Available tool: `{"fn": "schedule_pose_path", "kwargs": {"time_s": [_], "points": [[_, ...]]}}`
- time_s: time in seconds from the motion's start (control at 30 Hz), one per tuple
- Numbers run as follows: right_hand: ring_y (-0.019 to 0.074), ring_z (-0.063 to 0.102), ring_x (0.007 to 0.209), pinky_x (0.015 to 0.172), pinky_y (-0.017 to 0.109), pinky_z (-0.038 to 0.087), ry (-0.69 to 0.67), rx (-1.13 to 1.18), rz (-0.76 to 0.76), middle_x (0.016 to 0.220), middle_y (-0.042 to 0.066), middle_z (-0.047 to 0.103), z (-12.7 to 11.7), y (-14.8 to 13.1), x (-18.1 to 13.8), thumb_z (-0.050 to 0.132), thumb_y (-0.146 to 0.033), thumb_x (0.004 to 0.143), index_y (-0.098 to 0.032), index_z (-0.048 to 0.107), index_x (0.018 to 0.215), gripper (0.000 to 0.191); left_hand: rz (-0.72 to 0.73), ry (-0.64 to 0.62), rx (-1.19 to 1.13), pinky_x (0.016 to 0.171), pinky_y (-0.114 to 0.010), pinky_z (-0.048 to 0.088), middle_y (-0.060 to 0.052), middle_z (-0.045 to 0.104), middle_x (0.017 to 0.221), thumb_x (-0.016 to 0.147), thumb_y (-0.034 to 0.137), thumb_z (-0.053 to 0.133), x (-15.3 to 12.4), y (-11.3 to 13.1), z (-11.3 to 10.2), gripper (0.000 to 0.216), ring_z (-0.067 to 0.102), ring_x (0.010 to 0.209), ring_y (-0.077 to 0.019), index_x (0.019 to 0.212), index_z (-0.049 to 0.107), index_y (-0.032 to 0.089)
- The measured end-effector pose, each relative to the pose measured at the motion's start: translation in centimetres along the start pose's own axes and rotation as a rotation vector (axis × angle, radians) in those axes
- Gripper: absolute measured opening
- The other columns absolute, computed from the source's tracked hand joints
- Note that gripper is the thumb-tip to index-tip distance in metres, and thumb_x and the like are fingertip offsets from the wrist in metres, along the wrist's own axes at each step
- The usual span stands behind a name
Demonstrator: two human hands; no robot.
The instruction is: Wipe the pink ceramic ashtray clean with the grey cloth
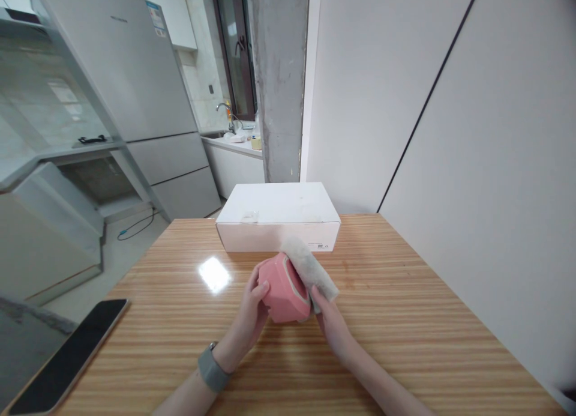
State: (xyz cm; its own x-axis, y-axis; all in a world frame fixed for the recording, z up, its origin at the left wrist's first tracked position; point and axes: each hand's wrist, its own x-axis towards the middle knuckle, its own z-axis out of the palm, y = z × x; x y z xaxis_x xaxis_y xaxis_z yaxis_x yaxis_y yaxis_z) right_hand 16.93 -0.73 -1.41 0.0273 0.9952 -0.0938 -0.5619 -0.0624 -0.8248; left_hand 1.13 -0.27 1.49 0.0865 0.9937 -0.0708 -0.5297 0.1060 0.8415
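Note:
A pink faceted bowl (pixel 283 291) is held tipped on its side just above the wooden table (pixel 405 320), its mouth turned to the right. My left hand (pixel 252 313) grips the bowl's base from the left, fingers wrapped round it; a grey watch sits on that wrist. My right hand (pixel 327 320) pinches a pale grey-white cloth (pixel 310 266), which lies pressed over the bowl's rim and into its opening. Part of the bowl's inside is hidden by the cloth.
A white cardboard box (pixel 279 218) lies just beyond the bowl at the table's far edge. A dark phone (pixel 67 359) rests at the near left corner. A wall runs along the right; a fridge (pixel 135 74) and kitchen counter stand beyond on the left.

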Motion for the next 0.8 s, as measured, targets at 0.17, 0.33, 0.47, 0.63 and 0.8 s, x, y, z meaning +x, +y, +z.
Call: {"fn": "schedule_pose_path", "kwargs": {"time_s": [0.17,0.33,0.47,0.63,0.8], "points": [[0.0238,0.043,0.136,0.119,0.041,0.017,-0.051,-0.115,0.012,0.127,0.002,0.067,-0.7,0.8,-0.1,0.075,-0.049,0.074,-0.026,0.069,0.115,0.047,0.014,0.001,-0.009,0.072,-0.027,0.049,-0.008,0.067,0.108,0.070,0.042,0.073,0.1,0.2,0.4,0.053,0.063,0.087,-0.0202,0.117,0.059,0.020],[0.0231,0.037,0.140,0.120,0.043,0.014,-0.083,-0.153,0.015,0.132,0.002,0.064,-1.2,0.9,-0.2,0.073,-0.049,0.076,-0.027,0.064,0.123,0.052,0.102,-0.043,0.030,0.078,-0.028,0.049,-0.010,0.066,0.113,0.075,0.040,0.070,0.3,-0.2,0.0,0.048,0.062,0.097,-0.0224,0.116,0.060,0.019],[0.0233,0.035,0.141,0.120,0.043,0.012,-0.080,-0.127,0.027,0.133,0.002,0.063,-1.1,1.0,-0.3,0.073,-0.050,0.075,-0.027,0.065,0.121,0.052,0.144,-0.063,0.070,0.085,-0.030,0.048,-0.010,0.064,0.118,0.075,0.039,0.071,0.4,-0.4,-0.3,0.051,0.060,0.105,-0.0242,0.120,0.058,0.020],[0.0238,0.032,0.142,0.120,0.043,0.015,-0.104,-0.124,0.048,0.132,0.003,0.064,-1.1,1.0,-0.4,0.073,-0.051,0.075,-0.026,0.068,0.116,0.049,0.192,-0.079,0.163,0.078,-0.028,0.050,-0.010,0.064,0.118,0.075,0.038,0.071,0.6,-0.4,-0.4,0.053,0.062,0.097,-0.0219,0.123,0.054,0.023],[0.0237,0.034,0.142,0.121,0.043,0.012,-0.104,-0.136,0.069,0.136,0.002,0.060,-1.6,1.3,-0.4,0.073,-0.050,0.076,-0.026,0.068,0.117,0.047,0.231,-0.049,0.252,0.074,-0.029,0.051,-0.009,0.064,0.115,0.071,0.039,0.073,0.6,-0.1,-0.4,0.057,0.063,0.089,-0.0212,0.122,0.054,0.022]]}}
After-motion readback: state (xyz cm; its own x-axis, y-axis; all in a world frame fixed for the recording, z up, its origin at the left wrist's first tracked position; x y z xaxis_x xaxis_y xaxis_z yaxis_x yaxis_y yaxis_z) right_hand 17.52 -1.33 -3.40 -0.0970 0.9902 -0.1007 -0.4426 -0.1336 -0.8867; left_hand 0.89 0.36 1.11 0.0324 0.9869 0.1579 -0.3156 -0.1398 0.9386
